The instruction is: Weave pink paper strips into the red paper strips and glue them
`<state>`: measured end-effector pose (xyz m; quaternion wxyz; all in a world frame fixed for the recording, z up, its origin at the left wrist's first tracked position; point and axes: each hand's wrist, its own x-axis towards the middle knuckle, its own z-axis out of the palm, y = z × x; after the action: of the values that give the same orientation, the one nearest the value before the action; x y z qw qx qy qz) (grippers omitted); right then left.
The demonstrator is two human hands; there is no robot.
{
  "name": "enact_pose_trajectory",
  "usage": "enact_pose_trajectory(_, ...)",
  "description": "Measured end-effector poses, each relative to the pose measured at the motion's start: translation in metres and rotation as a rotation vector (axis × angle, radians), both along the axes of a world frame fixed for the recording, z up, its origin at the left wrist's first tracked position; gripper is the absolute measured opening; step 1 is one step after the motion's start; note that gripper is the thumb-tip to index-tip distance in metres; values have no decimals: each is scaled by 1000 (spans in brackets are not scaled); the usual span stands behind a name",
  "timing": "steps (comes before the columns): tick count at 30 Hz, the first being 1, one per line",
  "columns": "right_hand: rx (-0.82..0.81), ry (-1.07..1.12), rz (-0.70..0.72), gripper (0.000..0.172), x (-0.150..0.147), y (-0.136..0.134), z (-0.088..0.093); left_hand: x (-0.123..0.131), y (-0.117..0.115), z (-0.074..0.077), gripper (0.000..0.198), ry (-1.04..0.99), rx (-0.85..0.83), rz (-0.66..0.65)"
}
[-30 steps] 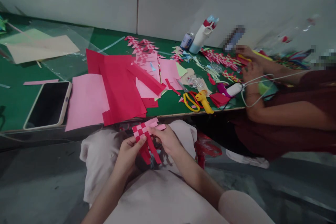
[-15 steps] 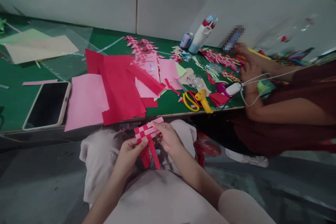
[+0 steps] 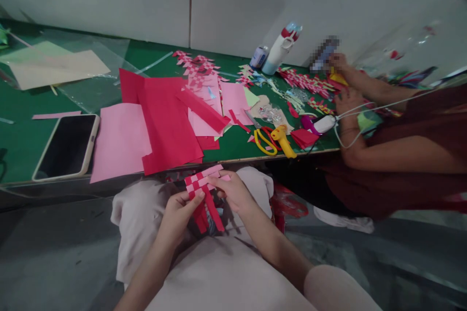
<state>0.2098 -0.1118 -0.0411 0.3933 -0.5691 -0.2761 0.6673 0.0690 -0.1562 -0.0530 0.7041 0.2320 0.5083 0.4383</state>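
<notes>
Above my lap I hold a woven piece of red and pink paper strips [image 3: 196,184], checkered at its upper left. Loose pink ends stick out to the right and red ends hang down. My left hand [image 3: 181,207] is closed on the lower left side, its thumb lying on the front of the weave. My right hand [image 3: 230,188] pinches the pink strips at the right side, with its fingertips partly hidden behind the paper. Just beyond, on the table, lie a large red paper sheet [image 3: 168,131] and a pink paper sheet [image 3: 118,138].
A phone [image 3: 66,146] lies near the table's front edge. Yellow-handled scissors [image 3: 264,142] and a yellow glue gun [image 3: 283,140] lie to the right. Behind stand a white bottle [image 3: 279,53] and a can [image 3: 259,57]. A co-worker's arm [image 3: 397,146] reaches over the right side.
My right hand has shifted slightly left and down along the pink strips, and their loose ends now spread apart. The co-worker's hand has moved slightly, and something yellow shows near it.
</notes>
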Motion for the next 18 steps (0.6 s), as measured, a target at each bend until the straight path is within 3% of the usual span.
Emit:
enact_pose_trajectory(5, 54, -1, -7, 35, -2, 0, -6, 1, 0, 1, 39, -31, -13, -1)
enact_pose_trajectory(11, 26, -27, 10, 39, 0, 1, 1, 2, -1, 0, 37, -52, -27, 69)
enact_pose_trajectory(18, 38, 18, 106, 37, 3, -5, 0, 2, 1, 2, 38, -93, -38, 91)
